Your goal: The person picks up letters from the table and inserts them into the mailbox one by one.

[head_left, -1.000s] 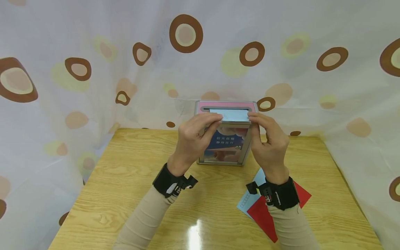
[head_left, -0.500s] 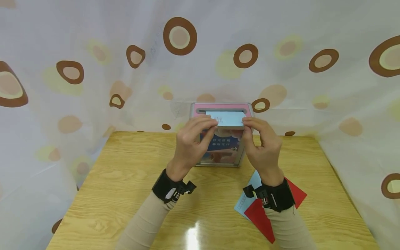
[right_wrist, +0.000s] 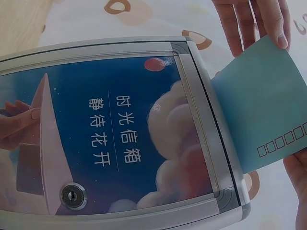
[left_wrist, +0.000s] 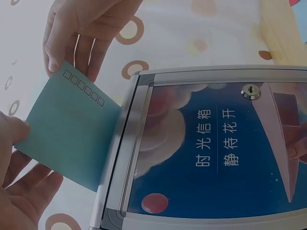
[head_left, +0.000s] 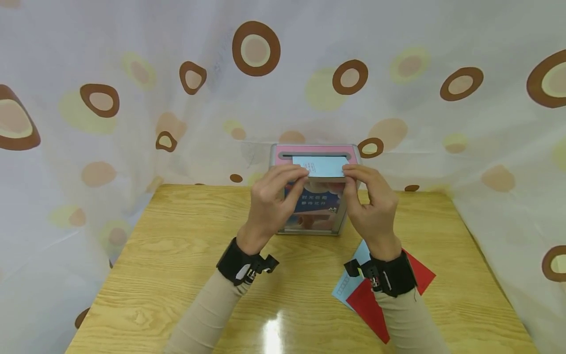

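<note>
A light blue envelope [head_left: 325, 167] with a row of small red boxes stands at the slot in the pink top of a letter box [head_left: 316, 201], its far edge at the slot. My left hand [head_left: 275, 200] pinches one end of the envelope between thumb and fingers. At its other end my right hand [head_left: 374, 204] pinches the corner the same way. From the left wrist view, the envelope [left_wrist: 72, 127] sticks up past the box's silver frame [left_wrist: 125, 158], with a hand on each side. The box's front panel [right_wrist: 120, 120] carries a picture, white characters and a round lock [right_wrist: 73, 196].
A red envelope [head_left: 369, 307] and another light blue envelope [head_left: 347, 286] lie overlapping on the wooden table [head_left: 185, 255], partly beneath the right forearm. Behind the box hangs a white curtain [head_left: 292, 103] with brown and yellow spots.
The head view has shifted slightly. The envelope's flat face shows more now than a second ago, with both hands still pinching its ends at the slot.
</note>
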Demonstrator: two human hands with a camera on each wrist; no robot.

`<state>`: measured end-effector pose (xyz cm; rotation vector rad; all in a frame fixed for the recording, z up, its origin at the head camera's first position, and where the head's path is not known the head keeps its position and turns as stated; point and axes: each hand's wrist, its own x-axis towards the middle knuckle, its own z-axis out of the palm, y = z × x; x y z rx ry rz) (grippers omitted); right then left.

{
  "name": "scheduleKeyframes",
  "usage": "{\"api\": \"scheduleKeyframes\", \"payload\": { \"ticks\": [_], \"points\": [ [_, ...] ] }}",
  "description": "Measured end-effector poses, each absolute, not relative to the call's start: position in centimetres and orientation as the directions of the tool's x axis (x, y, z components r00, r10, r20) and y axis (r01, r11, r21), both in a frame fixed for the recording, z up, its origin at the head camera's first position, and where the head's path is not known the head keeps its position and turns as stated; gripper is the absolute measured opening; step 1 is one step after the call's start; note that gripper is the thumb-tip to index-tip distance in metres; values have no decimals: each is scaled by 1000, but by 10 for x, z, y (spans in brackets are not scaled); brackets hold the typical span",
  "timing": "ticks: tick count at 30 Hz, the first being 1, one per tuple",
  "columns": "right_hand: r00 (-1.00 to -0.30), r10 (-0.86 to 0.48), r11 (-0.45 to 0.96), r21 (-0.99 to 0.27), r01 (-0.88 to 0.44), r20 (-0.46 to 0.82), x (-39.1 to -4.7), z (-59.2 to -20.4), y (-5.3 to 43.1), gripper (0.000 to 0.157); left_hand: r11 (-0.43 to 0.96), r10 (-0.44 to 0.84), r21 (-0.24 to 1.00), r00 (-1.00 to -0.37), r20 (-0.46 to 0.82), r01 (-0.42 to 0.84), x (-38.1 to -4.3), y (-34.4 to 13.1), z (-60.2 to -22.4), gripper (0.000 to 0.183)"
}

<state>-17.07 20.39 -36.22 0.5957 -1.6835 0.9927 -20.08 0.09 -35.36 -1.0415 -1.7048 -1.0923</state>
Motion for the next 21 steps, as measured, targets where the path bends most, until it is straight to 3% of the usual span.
{"api": "scheduleKeyframes", "payload": {
  "ticks": [11, 21],
  "points": [
    [-349, 63, 529, -327, -783, 935, -176, -367, 204, 30, 294, 203, 256, -322, 925, 921, -201, -1, -357, 15],
    [-381, 68, 525, -358, -772, 922, -176, -368, 203, 18, 308, 203, 275, -345, 916, 911, -201, -2, -359, 15]
  ]
}}
